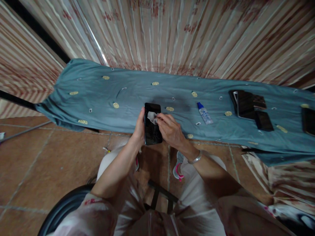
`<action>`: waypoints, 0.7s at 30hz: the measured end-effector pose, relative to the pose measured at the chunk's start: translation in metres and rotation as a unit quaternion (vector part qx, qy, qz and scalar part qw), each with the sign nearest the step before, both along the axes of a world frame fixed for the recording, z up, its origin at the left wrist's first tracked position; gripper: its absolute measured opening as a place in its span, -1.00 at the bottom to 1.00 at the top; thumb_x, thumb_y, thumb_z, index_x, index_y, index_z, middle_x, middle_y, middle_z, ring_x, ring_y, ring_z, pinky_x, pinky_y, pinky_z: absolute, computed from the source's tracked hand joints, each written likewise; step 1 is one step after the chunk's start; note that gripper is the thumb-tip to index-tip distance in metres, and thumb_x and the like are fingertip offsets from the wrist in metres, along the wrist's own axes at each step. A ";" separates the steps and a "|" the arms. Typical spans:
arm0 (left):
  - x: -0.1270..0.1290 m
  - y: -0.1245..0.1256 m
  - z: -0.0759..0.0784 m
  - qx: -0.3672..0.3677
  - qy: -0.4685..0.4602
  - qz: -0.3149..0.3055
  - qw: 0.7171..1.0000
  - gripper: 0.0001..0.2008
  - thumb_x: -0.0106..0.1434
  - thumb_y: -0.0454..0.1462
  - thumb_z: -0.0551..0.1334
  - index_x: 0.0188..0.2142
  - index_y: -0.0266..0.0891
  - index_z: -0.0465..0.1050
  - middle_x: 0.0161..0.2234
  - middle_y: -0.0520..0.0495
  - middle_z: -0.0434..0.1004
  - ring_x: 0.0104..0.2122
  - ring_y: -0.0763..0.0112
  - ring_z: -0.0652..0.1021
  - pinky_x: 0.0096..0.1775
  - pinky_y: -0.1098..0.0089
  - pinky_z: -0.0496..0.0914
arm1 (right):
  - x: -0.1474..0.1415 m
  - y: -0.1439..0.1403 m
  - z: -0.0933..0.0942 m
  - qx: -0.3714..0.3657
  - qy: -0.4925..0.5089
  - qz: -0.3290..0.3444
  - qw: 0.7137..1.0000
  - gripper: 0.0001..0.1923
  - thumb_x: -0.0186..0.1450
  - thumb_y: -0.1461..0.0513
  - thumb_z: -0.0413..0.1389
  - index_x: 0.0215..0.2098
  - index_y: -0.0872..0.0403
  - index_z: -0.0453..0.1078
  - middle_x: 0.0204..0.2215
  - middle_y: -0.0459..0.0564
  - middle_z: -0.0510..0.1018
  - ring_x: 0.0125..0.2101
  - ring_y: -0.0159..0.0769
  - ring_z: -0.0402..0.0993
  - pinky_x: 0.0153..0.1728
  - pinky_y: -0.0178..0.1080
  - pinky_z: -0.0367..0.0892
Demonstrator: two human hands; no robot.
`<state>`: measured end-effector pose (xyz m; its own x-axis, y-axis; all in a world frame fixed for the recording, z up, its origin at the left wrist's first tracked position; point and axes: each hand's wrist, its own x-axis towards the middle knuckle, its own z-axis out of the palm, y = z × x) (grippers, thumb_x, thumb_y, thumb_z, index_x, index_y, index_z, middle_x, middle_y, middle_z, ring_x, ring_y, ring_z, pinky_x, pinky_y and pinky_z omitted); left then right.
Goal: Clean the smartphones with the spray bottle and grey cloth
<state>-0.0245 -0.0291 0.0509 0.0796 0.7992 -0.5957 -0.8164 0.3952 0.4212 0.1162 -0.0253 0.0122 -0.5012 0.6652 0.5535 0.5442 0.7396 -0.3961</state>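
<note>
Gripping the phone [152,126] along its left edge, the left hand [139,129] holds it upright-long, away from the body; the right hand [169,129] pinches a small wipe [152,117] onto the screen's upper part — over the blue cloth's [98,98] near edge.

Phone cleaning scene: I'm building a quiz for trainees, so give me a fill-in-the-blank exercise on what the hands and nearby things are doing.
1. The left hand holds a black ____ by its edge.
2. The right hand presses a small white ____ onto the screen.
3. The small bottle on the blue cloth has a ____ cap.
4. More dark phones lie to the person's ____.

Missing words: phone; wipe; blue; right
</note>
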 end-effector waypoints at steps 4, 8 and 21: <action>0.001 0.001 -0.004 -0.004 0.005 -0.004 1.000 -0.46 0.44 0.06 0.05 -0.39 -0.30 0.55 -0.55 -0.02 0.56 -0.58 0.48 0.50 -0.45 0.47 0.42 | -0.002 -0.002 0.000 0.005 -0.001 0.001 1.000 -0.63 0.51 0.32 -0.10 0.01 0.08 0.54 0.00 0.16 0.59 -0.01 -0.13 0.49 0.05 -0.05 0.47; 0.002 0.003 -0.011 0.002 0.009 0.016 1.000 -0.54 0.42 0.02 0.10 -0.25 -0.30 0.58 -0.55 0.03 0.52 -0.60 0.50 0.47 -0.43 0.48 0.41 | -0.006 -0.004 0.000 0.003 0.003 0.013 1.000 -0.63 0.50 0.33 -0.09 0.04 0.07 0.53 0.01 0.16 0.58 0.00 -0.12 0.48 0.10 -0.02 0.45; -0.009 -0.001 -0.007 -0.040 0.016 -0.028 0.999 -0.36 0.40 0.15 0.01 0.06 -0.30 0.58 -0.42 -0.11 0.65 -0.50 0.34 0.60 -0.43 0.39 0.48 | -0.016 -0.029 0.004 0.037 -0.005 0.080 0.996 -0.66 0.51 0.29 -0.08 0.05 0.15 0.50 0.03 0.22 0.56 0.02 -0.12 0.49 0.07 -0.04 0.49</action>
